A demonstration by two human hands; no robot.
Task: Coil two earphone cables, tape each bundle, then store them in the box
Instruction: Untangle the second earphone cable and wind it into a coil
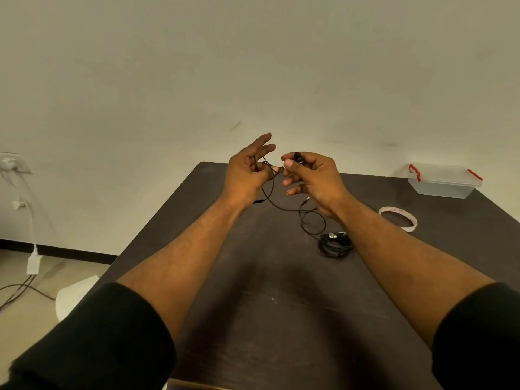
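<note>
Both hands are raised above the dark table [253, 291]. A thin black earphone cable [284, 208] runs between them and sags in a loop down to the tabletop, its plug end hanging free. My left hand [249, 173] has the cable looped over its fingers, with thumb and fingers spread. My right hand [312, 175] pinches the black earbud end between thumb and forefinger. A second earphone cable [334, 244] lies as a coiled bundle on the table under my right forearm. A roll of clear tape [398, 218] lies flat to the right.
A clear plastic box [443, 180] with a lid and red latches stands at the table's far right corner. On the left, a wall socket [11, 163] with a white charger and cords hangs to the floor. A white stool seat [74, 298] is beside the table's left edge.
</note>
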